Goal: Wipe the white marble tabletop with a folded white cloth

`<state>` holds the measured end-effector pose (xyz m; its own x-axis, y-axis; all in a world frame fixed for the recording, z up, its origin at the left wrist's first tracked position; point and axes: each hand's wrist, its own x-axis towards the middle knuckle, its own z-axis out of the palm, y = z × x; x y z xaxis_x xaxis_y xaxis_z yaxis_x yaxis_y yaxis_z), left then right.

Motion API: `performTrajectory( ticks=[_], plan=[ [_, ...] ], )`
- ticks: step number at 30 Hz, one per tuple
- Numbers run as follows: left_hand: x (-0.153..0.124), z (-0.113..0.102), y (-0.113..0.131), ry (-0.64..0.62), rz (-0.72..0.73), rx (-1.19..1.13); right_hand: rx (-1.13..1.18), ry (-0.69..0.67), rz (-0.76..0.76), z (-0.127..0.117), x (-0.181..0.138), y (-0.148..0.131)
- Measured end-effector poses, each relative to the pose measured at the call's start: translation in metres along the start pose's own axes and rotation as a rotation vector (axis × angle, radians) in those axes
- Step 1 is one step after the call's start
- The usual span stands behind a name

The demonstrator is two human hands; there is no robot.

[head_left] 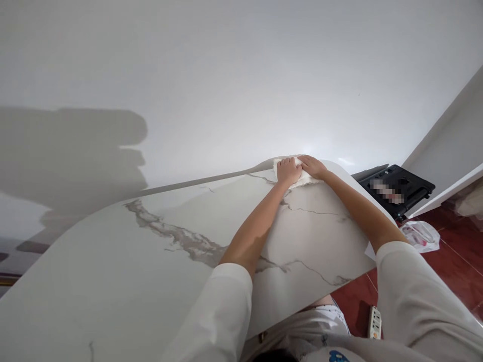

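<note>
the white cloth (307, 179) lies on the counter (113, 266), under your left hand (289, 172) and right hand (313, 166). your left fingers are slightly bent over it; i cannot tell if they grip any fabric. your right hand rests palm down, fingers out nearly flat. the cloth looks light, soft and limp, likelier to bunch or slide than tear; press its middle, or pinch the loose edge on the right hand's near side.

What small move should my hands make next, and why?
Perhaps draw the rumpled white cloth toward you: your left hand and right hand rest on it near the far edge of the rounded, white, grey-veined tabletop, with more surface nearer you.
</note>
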<state>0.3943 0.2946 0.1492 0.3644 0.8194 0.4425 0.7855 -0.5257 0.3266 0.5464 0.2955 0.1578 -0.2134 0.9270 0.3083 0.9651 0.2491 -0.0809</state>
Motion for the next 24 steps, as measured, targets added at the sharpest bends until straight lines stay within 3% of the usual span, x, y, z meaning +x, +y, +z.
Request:
performTrajectory(
  ticks=[8, 16, 24],
  plan=[
    [-0.058, -0.009, 0.019, 0.012, 0.058, 0.010, -0.020, -0.023, -0.070, -0.003, -0.056, -0.010],
    [-0.141, -0.032, 0.051, -0.014, 0.048, -0.085, -0.028, -0.031, -0.113, -0.014, -0.145, -0.037],
    [-0.235, -0.054, 0.084, -0.245, -0.108, -0.268, 0.027, -0.067, -0.254, -0.039, -0.248, -0.076]
  ],
)
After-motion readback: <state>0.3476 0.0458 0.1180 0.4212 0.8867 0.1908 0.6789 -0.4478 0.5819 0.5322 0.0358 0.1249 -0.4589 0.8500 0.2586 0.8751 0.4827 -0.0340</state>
